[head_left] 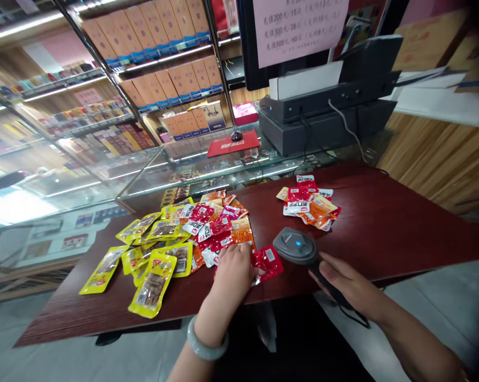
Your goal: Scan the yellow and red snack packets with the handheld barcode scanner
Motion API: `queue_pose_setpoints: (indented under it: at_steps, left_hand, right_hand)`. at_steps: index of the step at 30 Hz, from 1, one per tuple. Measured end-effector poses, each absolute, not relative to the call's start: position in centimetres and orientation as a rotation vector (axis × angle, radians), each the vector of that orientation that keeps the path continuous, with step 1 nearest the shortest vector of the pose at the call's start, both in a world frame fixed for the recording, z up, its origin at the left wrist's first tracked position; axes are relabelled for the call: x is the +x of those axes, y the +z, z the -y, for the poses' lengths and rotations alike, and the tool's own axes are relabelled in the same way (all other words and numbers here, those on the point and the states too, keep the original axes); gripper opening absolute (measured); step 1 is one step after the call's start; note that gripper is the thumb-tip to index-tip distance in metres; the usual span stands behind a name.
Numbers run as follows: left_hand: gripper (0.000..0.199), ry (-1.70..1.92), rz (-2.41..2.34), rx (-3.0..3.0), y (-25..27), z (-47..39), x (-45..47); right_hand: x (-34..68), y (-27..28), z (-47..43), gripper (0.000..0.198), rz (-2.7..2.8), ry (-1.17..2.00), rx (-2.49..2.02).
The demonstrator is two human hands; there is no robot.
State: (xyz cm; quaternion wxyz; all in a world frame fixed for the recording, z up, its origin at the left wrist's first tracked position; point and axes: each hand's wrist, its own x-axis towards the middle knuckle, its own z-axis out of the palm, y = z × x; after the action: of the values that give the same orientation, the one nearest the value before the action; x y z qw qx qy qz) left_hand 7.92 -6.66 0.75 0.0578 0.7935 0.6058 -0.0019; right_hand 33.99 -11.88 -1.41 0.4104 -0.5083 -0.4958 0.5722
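My left hand [236,268], with a pale bangle on the wrist, has its fingers closed on a red snack packet [268,263] at the right edge of a mixed pile. In my right hand [345,276] is a grey barcode scanner [296,245], its blue light lit and its head just above and right of that packet. Red and orange packets [215,228] lie heaped beyond my left hand. Yellow-edged packets [154,284] spread out to the left. A smaller heap of red, white and orange packets [309,204] lies farther back on the right.
The dark red tabletop [391,228] adjoins a glass display counter [191,164]. On the counter are a red mouse pad [223,146], a black mouse [236,136] and a dark cash-drawer unit [323,127] below a monitor. Stocked shelves [160,79] stand behind.
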Motion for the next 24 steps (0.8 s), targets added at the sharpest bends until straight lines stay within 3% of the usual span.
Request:
queue_pose_setpoints:
  at_steps: [7, 14, 17, 21, 24]
  left_hand:
    - [0.039, 0.402, -1.884, 2.092, -0.7, 5.7, 8.0]
    - [0.034, 0.466, -1.901, 1.945, -1.1, 4.5, 9.0]
    - [0.033, 0.720, -1.721, 1.791, -1.3, 2.3, 11.5]
    - [0.052, 1.012, -1.209, 1.669, -1.2, -0.1, 14.1]
    - [0.058, 0.969, -1.284, 1.895, -0.5, 0.6, 13.1]
  right_hand:
    - [34.1, -1.3, 12.3, 0.059, 1.328, 1.496, -1.278]
    - [34.5, -1.5, 12.5, 0.060, 1.213, 1.525, -1.328]
    - [34.6, -1.5, 12.5, 0.063, 1.089, 1.525, -1.339]
    - [34.5, -1.0, 12.6, 0.066, 0.949, 1.496, -1.351]
    - [34.8, -0.7, 12.6, 0.065, 0.913, 1.480, -1.371]
